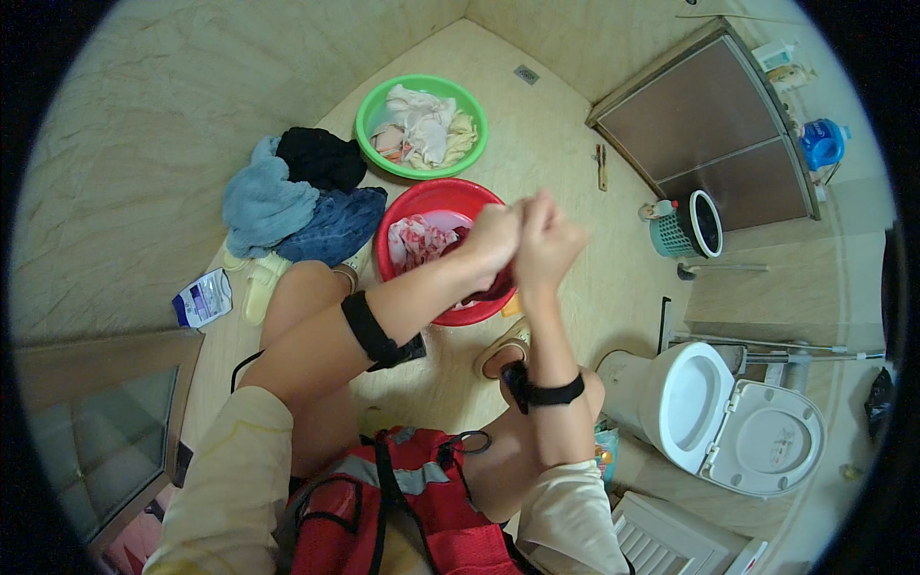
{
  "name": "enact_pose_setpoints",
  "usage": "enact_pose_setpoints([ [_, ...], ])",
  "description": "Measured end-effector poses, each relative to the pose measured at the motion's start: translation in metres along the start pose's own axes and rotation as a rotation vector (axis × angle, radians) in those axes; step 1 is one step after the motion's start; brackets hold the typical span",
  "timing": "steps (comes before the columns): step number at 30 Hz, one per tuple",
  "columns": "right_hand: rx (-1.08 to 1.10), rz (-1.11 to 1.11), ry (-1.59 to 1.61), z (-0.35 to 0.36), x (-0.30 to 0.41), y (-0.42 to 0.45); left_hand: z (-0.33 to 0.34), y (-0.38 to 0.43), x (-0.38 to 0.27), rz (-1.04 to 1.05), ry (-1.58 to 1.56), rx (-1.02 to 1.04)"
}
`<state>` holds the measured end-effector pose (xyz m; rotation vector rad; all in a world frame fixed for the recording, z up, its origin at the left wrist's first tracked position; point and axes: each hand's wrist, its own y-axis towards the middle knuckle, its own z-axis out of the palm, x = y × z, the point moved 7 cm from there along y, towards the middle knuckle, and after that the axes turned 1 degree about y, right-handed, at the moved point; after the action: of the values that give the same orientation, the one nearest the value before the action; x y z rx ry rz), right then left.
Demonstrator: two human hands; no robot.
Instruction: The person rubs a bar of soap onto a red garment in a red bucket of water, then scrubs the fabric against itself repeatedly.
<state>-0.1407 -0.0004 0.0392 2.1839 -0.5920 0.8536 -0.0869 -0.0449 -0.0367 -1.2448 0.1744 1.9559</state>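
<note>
Both forearms reach forward, each with a black strap around it. My left hand (pixel 491 243) and my right hand (pixel 552 248) are drawn together over the right side of a red plastic basin (pixel 440 190), their fingers curled and blurred. Dark red cloth (pixel 497 289) lies below them in the basin and partly behind my left wrist; whether either hand grips it is hidden. Red-and-white patterned cloth (pixel 420 241) lies at the basin's left side. Beyond stands a green basin (pixel 365 135) holding white and cream garments (pixel 424 122).
Left of the basins lie a light blue fleece garment (pixel 262 205), black cloth (pixel 322 158) and blue denim (pixel 338 224), with pale slippers (pixel 260 286) nearby. A brush (pixel 601 167) lies on the floor. At right are a waste basket (pixel 674 236) and a toilet (pixel 691 402).
</note>
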Motion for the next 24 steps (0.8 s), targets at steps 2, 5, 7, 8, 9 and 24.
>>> enact_pose_setpoints([
  [2, -0.023, -0.282, -0.039, 0.007, 0.037, -0.027, -0.02, 0.009, 0.007, 0.024, -0.092, 0.031],
  [5, -0.039, -0.115, -0.057, -0.008, 0.002, -0.005, 0.009, -0.011, -0.004, -0.078, 0.016, -0.025],
  [7, 0.005, 0.127, -0.065, -0.013, -0.024, 0.01, 0.013, -0.015, -0.007, -0.128, 0.075, 0.092],
  [8, 0.02, 0.123, -0.003, -0.013, -0.026, 0.011, 0.013, -0.014, -0.013, -0.134, 0.067, 0.13],
  [9, 0.041, 0.119, 0.066, -0.011, -0.028, 0.013, 0.008, -0.013, -0.022, -0.139, 0.059, 0.159],
  [24, 0.265, 0.08, 0.625, -0.033, -0.019, 0.013, -0.018, -0.024, -0.097, 0.679, 0.955, 0.064],
])
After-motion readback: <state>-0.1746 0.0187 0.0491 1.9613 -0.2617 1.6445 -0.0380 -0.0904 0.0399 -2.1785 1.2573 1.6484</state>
